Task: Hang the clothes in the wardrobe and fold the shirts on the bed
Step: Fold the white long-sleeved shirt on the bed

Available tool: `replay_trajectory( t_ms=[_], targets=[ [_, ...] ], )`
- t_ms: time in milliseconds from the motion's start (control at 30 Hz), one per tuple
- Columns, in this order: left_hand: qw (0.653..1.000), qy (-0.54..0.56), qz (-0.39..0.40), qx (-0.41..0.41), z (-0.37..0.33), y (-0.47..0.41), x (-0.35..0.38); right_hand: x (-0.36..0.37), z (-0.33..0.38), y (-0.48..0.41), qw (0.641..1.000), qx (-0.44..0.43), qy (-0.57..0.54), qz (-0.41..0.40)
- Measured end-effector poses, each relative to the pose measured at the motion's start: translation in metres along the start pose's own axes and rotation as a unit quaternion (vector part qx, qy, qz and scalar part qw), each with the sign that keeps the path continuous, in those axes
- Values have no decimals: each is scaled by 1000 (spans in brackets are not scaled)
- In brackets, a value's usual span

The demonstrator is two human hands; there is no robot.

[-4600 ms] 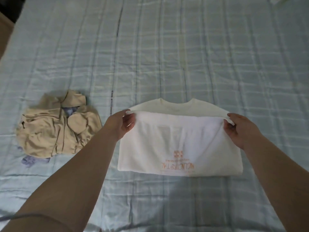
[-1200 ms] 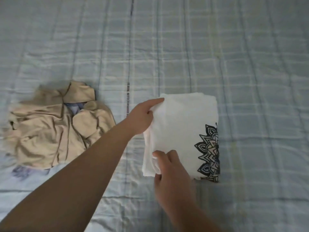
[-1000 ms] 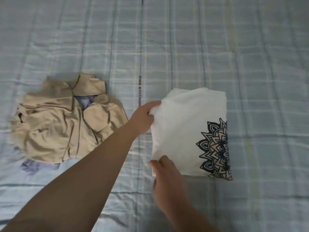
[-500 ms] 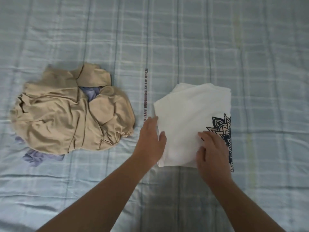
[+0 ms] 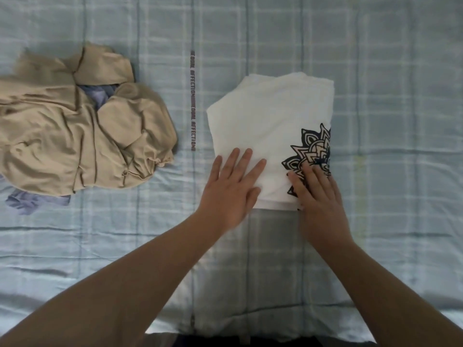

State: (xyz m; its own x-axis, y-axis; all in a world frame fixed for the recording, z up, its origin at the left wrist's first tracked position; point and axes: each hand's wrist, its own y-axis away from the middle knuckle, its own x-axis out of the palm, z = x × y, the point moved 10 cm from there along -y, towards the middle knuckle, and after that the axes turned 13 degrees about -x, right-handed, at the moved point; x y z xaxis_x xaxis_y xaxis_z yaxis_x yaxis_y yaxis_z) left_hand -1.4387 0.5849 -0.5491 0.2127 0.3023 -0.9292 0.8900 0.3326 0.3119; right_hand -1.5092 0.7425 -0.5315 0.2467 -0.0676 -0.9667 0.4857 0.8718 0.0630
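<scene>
A white shirt (image 5: 265,121), folded into a compact rectangle, lies on the bed right of centre, with a black mandala print showing along its right edge. My left hand (image 5: 231,189) lies flat on its near left corner, fingers straight and spread. My right hand (image 5: 318,194) presses flat on the near right corner, partly covering the print. Neither hand grips the cloth.
A crumpled beige garment (image 5: 82,131) sits in a heap at the left, with a blue-violet cloth (image 5: 27,201) poking out beneath it. The bed (image 5: 400,96) is covered by a pale blue checked sheet. The bed's near edge runs along the bottom of the view.
The wide folded shirt was folded again into a narrow rectangle with the mandala print up. Both hands let go of its left edge and now press flat on its near end.
</scene>
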Motion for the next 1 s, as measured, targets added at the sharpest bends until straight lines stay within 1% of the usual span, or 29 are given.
replay_trajectory(
  t_ms=[100, 167, 200, 233, 300, 400, 467, 500, 533, 633, 700, 800, 900, 1000],
  targets=[
    [1000, 3, -10, -12, 2, -3, -1, -12, -10, 5, 996, -7, -73, -53],
    [1000, 6, -25, -18, 1, -1, -2, -19, -16, 17, 992, -25, -94, -86],
    [999, 2, -30, -15, -1, 1, 0, -19, -17, 24, 991, -34, -92, -87],
    [999, -4, -32, -10, -4, 4, 3, -16, -18, 30, 993, -39, -84, -73],
    [999, -15, -30, -1, -8, 9, 12, -3, -18, 38, 997, -38, -59, -20],
    [999, -17, -26, -6, -6, 14, 21, 10, -20, 43, 997, -44, -40, 43],
    [999, -17, -26, -16, -3, 15, 18, 11, -21, 42, 996, -42, -53, 64],
    [999, -16, -27, -20, -3, 16, 16, 8, -21, 42, 995, -37, -65, 62],
    [999, -14, -29, -24, -3, 17, 13, 2, -21, 41, 995, -29, -80, 49],
    [998, -1, -44, -38, -8, 12, -2, -27, -21, 23, 993, -7, -109, -34],
    [997, 9, -60, -44, -16, 1, -13, -39, -21, 3, 992, 5, -104, -66],
    [996, 9, -70, -52, -31, -23, -16, -31, -23, -30, 998, 35, -41, -28],
    [996, -1, -53, -77, -27, -44, 0, -5, -29, -43, 999, 45, 5, 28],
    [996, -18, -53, -69, -21, -49, 17, 13, -35, -40, 998, 38, 29, 46]
  ],
)
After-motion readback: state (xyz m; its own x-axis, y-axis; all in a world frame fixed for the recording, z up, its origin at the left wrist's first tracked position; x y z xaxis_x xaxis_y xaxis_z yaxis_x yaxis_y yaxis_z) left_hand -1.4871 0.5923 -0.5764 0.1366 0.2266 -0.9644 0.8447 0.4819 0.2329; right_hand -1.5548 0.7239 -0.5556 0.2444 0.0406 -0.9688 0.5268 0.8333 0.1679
